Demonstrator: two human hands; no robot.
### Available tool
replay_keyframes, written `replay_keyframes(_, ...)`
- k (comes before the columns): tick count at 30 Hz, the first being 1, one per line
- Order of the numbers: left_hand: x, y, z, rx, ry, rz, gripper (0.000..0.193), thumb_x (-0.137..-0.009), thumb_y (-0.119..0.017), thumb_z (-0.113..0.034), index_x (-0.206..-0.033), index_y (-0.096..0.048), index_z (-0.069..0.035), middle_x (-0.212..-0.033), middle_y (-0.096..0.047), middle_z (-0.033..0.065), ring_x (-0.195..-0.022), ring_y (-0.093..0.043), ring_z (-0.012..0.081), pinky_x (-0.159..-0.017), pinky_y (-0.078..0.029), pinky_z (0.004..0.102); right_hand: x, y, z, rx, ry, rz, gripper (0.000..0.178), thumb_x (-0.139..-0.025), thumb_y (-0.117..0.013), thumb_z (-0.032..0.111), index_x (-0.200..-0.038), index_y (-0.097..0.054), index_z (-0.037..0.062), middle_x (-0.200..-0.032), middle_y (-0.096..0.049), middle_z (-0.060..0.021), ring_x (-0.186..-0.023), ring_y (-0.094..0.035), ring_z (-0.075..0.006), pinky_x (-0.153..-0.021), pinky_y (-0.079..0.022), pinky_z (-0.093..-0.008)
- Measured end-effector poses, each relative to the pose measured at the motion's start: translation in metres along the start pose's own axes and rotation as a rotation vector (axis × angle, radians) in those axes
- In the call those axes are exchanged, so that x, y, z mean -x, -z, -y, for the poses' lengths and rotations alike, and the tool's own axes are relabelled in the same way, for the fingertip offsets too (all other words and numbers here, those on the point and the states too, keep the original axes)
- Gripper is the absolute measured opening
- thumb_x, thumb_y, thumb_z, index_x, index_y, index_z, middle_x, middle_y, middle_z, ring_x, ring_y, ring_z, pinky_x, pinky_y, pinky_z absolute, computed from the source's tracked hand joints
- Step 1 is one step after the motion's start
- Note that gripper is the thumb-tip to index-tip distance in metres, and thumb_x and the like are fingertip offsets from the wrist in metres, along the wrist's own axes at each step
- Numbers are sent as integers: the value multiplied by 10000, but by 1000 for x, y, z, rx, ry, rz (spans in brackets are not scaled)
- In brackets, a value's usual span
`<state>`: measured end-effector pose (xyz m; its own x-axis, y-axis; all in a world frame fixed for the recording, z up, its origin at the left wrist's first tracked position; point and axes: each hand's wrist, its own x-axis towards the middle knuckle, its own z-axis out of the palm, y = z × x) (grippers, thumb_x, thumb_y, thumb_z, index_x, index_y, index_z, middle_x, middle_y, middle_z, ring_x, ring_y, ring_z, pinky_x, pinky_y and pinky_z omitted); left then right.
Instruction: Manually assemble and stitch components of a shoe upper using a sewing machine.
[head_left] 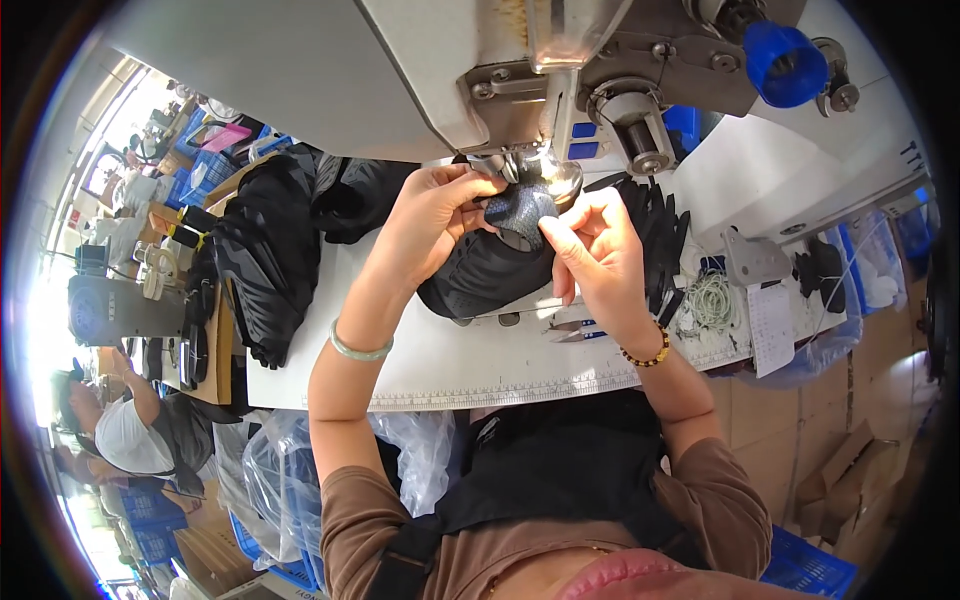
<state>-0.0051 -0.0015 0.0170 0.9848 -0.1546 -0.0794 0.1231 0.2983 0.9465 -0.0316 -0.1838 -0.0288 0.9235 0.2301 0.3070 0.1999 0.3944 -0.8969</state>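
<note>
Right above the fingertips hangs the white head of a sewing machine [290, 90], its metal stitching parts [512, 165] close over the left thumb and forefinger, leaving little room there. The left hand [437, 215] pinches the upper left of a grey flap [522, 213]; the right hand [600, 245] nips its right edge between thumb and forefinger, the other fingers curled. The flap is at the opening of a black shoe-like piece [480, 278], which sits just below and between both hands.

Beyond the left fingers, a heap of black pieces [268, 250] crowds the table; another black stack [655, 235] stands just right of the right fingers. Below the right fingers lie small snips [577, 331], and farther right are a loose tangle of pale thread [712, 300] and a paper sheet [771, 328]. Up and right of the fingers are a dark thread bobbin [633, 130] and a blue cone-shaped cap [786, 66].

The flap looks pliable, with a fine mesh-like grain; the black piece is rounded and ridged. Nearer the body than the fingers, the smooth white tabletop [440, 360] ends in a curved edge marked with a ruler scale [560, 384].
</note>
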Motion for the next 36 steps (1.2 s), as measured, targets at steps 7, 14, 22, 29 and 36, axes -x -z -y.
replay_keyframes(7, 1, 3, 3, -51, 34, 17, 121, -834, -600, -61, -857, -622, 56, -813, -623, 72, -699, -593, 108, -637, -494, 220, -1, 2, -2, 65, 65, 5, 187, -890, -561, 54, -913, -375, 53, -748, -522, -45, -387, -469, -66, -325, -334, -172)
replay_keyframes(14, -1, 2, 2, -25, -16, 15, 131, -852, -572, -51, -885, -608, 70, -833, -622, 91, -681, -590, 120, -623, -515, 254, -7, 9, -9, 203, 245, -124, 191, -877, -594, 70, -904, -409, 30, -723, -501, 14, -568, -418, 10, -490, -348, -150)
replay_keyframes(22, 5, -3, 1, -37, -34, 10, 131, -841, -587, -57, -886, -610, 64, -809, -619, 85, -648, -578, 110, -574, -495, 232, -1, 12, -7, 357, 382, -164, 168, -858, -604, 55, -857, -438, 36, -668, -480, 31, -529, -374, 17, -475, -308, -146)
replay_keyframes(29, 46, 43, -8, -494, 25, 239, 112, -777, -648, -67, -811, -596, 25, -662, -570, 4, -547, -511, 39, -464, -400, 183, -3, -16, 10, 691, 664, 250, 447, -801, -524, -44, -1234, -516, 67, -1207, -546, -78, -681, -607, -185, -539, -489, -256)
replay_keyframes(36, 108, 81, -20, -808, -186, 127, 223, -735, -669, -10, -937, -574, -5, -817, -546, -1, -726, -493, 49, -650, -430, 201, -12, -66, -7, 595, 179, 686, 129, -867, -604, 115, -933, -579, 6, -587, -456, 14, -517, -388, -42, -471, -317, -212)
